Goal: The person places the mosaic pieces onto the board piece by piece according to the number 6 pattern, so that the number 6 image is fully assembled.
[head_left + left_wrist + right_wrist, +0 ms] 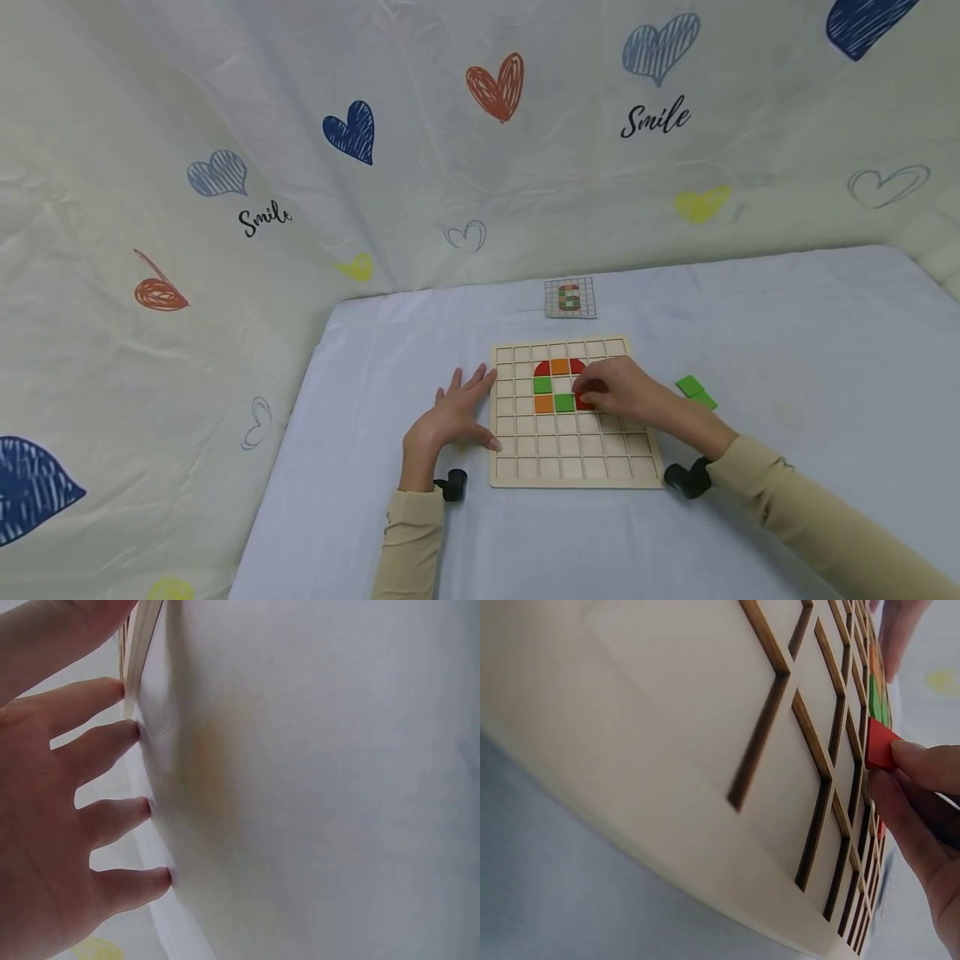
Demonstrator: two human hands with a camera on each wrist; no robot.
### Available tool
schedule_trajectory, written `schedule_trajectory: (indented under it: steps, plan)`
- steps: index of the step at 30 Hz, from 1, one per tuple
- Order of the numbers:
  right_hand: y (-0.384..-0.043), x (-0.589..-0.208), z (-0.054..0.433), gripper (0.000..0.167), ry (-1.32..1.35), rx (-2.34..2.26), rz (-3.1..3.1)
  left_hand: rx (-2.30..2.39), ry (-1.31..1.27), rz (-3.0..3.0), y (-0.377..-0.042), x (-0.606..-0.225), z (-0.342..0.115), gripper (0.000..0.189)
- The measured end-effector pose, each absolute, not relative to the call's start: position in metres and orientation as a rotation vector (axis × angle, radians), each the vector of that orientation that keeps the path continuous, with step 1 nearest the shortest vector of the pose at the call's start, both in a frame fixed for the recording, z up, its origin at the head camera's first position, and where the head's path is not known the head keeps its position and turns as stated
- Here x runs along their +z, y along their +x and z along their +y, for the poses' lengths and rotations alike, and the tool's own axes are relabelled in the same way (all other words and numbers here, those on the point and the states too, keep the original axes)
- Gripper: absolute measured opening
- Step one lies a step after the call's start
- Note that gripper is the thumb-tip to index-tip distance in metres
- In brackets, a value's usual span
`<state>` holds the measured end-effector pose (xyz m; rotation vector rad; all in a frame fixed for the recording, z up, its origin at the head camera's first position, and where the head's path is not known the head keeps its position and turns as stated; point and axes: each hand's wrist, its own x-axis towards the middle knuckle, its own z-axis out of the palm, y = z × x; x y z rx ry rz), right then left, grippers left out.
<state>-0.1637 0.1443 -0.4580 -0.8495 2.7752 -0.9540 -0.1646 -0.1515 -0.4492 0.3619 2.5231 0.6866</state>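
A wooden grid board (525, 472) lies flat on the white-covered table. Colored tiles fill several of its cells: red curved pieces (542, 368), an orange square (559, 367), a green square (542, 385) and others below. My right hand (618, 387) pinches a red tile (880, 745) between thumb and finger, at a cell right of a lower green square (564, 403). My left hand (450, 415) has its fingers spread at the board's left edge. In the left wrist view, fingertips (161, 878) rest on the cloth and one touches the board's side.
Two loose green tiles (690, 386) lie on the cloth right of the board. Behind the board is a small pattern card (570, 298) with a colored figure on a grid. A white curtain with hearts (495, 87) hangs at the back and left.
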Motion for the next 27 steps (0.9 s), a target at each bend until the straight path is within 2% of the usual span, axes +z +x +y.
schedule_trajectory:
  steps: [16,27]
  plan:
    - [-0.159,-0.457,0.143,0.014,-0.856,-0.945,2.785,0.703,0.368,2.522,-0.165,-0.449,-0.151,0.117]
    - [-0.148,-0.448,0.164,0.016,-0.780,-1.023,2.853,0.704,0.372,2.519,-0.164,-0.449,-0.153,0.117]
